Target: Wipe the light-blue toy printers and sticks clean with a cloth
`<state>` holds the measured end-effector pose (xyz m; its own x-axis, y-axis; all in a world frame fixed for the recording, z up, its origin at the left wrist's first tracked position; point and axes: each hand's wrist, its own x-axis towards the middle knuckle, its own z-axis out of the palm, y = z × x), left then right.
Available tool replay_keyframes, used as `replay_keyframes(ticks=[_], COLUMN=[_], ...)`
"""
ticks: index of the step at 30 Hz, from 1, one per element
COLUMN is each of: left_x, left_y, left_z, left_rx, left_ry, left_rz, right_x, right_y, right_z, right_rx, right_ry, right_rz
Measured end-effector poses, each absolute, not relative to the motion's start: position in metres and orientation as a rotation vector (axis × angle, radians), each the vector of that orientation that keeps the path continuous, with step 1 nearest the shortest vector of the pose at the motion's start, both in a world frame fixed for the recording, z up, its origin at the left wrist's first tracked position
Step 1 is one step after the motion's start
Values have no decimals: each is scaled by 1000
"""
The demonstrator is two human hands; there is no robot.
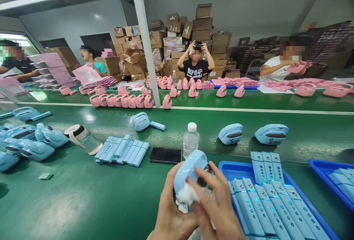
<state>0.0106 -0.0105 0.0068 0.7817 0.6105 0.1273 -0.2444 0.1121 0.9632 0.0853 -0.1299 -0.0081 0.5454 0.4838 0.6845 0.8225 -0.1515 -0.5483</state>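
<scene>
Left hand (171, 210) grips a blue case (189, 170); right hand (218, 207) pinches white cotton (186, 195) against it; a slip could knock the bottle (190, 139) just beyond.

Pale blue device (188, 171), white cloth (187, 195), blue tray (235, 168), green table (83, 195).

The water bottle (190, 139) stood on the conveyor table (83, 203). A phone (165, 155) lay just left of it, a tray (238, 168) to its right, and the held casing (188, 171) directly before it.
</scene>
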Motion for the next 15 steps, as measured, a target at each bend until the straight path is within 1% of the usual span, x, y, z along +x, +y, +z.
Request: replay_keyframes(ticks=[2,5,7,8,10,14,15], left_x=[8,4,3,3,5,5,4], left_y=[-6,-2,-2,-2,-5,-9,-9], left_z=[7,10,12,13,14,13,13], left_rx=[1353,1347,1287,1274,1284,1373,1363], left_ry=[386,398,334,311,298,432,449], left_rz=[714,692,648,635,635,701,699], right_x=[93,113,118,116,106,91,93], right_y=[-132,-138,-140,-140,-138,-130,-129], right_z=[-12,-6,5,10,18,12,8], right_rx=[-1735,-1631,-1499,-1451,-1454,-1570,-1599], right_ry=[-1032,-575,-324,-281,-388,-1065,-1142], right_rz=[-299,12,111,107,23,-345,-421])
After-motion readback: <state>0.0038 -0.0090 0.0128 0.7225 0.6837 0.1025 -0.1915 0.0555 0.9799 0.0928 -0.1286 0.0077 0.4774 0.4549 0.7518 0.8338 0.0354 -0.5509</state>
